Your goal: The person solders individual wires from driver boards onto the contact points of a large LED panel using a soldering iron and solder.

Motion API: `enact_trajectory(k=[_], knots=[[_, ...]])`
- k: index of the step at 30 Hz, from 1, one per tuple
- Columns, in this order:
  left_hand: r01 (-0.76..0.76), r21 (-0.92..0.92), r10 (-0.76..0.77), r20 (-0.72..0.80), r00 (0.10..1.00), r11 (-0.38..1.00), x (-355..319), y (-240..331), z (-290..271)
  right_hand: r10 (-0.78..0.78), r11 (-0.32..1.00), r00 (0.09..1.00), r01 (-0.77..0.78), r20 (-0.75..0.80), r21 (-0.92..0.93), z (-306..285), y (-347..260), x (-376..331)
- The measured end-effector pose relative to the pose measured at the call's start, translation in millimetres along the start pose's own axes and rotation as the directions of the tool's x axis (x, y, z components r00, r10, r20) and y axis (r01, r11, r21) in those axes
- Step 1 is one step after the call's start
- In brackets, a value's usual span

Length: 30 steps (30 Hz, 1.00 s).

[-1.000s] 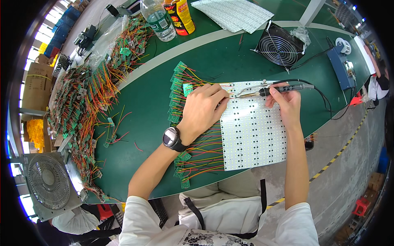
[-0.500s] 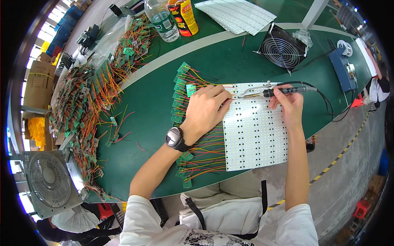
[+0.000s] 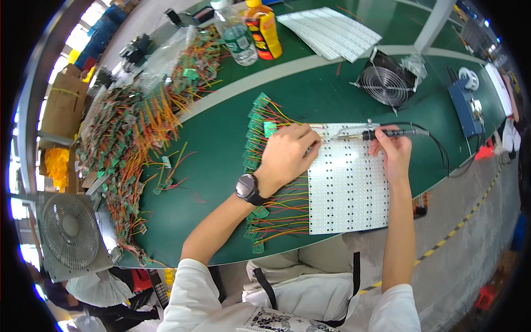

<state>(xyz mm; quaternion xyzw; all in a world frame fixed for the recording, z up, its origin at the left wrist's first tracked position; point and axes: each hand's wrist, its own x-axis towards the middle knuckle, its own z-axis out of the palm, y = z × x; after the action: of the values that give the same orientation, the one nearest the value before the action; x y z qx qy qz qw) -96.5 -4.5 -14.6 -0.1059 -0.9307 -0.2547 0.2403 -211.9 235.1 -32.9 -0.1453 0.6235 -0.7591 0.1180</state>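
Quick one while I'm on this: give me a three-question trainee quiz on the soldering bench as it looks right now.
1. True or false: the right hand holds the soldering iron over the top edge of the white LED panel.
2. What sits on the wrist of the left hand? A) a black watch B) a red band C) nothing
3. Fill in: the small black fan stands on the green table, beyond the panel, on the person's ____ side.

Key: 1 true; 2 A; 3 right
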Motion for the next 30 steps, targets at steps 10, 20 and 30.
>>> enact_trajectory(k=[10, 20, 30], knots=[[-0.017, -0.013, 0.016, -0.069, 0.997, 1.000, -4, 14, -52, -0.018, 0.999, 1.000, 0.018, 0.001, 0.030, -4, 7, -3], [0.614, 0.156, -0.467, -0.514, 0.719, 0.774, -160, -4, -145, -0.035, 0.998, 0.998, 0.033, 0.042, 0.059, -6, 5, -4], [0.813, 0.121, -0.689, -0.468, 0.553, 0.570, -259, -76, -220, -0.056, 0.998, 0.998, 0.055, 0.020, 0.020, -7, 7, -3]])
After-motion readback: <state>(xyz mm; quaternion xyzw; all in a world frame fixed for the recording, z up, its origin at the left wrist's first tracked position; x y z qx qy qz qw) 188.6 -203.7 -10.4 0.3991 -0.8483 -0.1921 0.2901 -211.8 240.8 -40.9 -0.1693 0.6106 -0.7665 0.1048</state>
